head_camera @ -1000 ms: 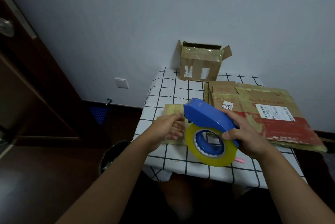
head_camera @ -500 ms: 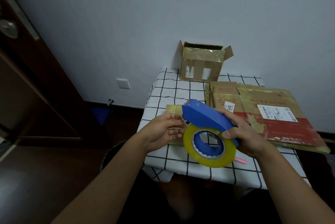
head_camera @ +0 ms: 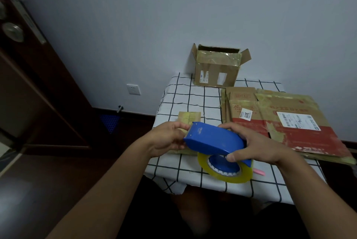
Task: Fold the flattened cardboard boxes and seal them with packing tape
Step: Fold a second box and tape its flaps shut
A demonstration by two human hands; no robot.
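A blue tape dispenser (head_camera: 214,139) with a yellowish roll of packing tape (head_camera: 226,171) hangs above the table's near edge. My right hand (head_camera: 255,146) grips its rear, thumb on the roll side. My left hand (head_camera: 168,139) pinches at the dispenser's front tip, where the tape end is too small to make out. A small flattened cardboard box (head_camera: 189,118) lies on the table right behind my left hand, partly hidden. A stack of large flattened boxes (head_camera: 286,120) lies at the right. An assembled box (head_camera: 217,68) with open top flaps stands at the back.
The small table wears a white cloth with a black grid (head_camera: 193,95). A pink pen-like object (head_camera: 259,172) lies near the front edge under the roll. A dark wooden door (head_camera: 29,84) is at the left, a wall socket (head_camera: 133,89) low on the wall.
The dispenser has tilted flatter, so the roll now hangs lower beneath it. My left hand has closed its fingers onto the dispenser's front tip. My view moved slightly.
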